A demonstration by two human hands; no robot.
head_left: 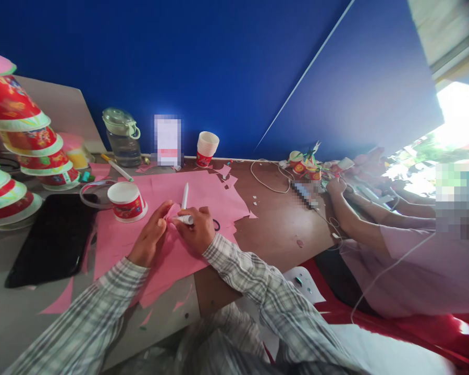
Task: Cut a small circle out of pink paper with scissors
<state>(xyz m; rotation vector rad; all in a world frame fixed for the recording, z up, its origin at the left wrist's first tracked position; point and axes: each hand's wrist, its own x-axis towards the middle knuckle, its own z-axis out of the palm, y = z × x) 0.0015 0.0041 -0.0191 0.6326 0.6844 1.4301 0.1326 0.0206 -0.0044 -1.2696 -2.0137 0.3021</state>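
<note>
My left hand (151,235) pinches a small cut piece of pink paper (173,212) over the larger pink sheets. In my right hand (201,229) is a white marker (186,220), its end pointing left against the small piece; the fingers partly hide it. A second white pen (185,196) shows just behind the right hand. Pink paper sheets (219,197) with ragged right edges lie under both hands. Left of my left hand, a red and white paper cup (127,203) stands upside down on them.
At left are stacks of red cups (35,161) and a black phone or tablet (54,234). A water bottle (122,140) and nested paper cups (207,148) stand by the blue partition (219,67). Paper scraps and cables lie around. Another person's arm (355,216) rests at right.
</note>
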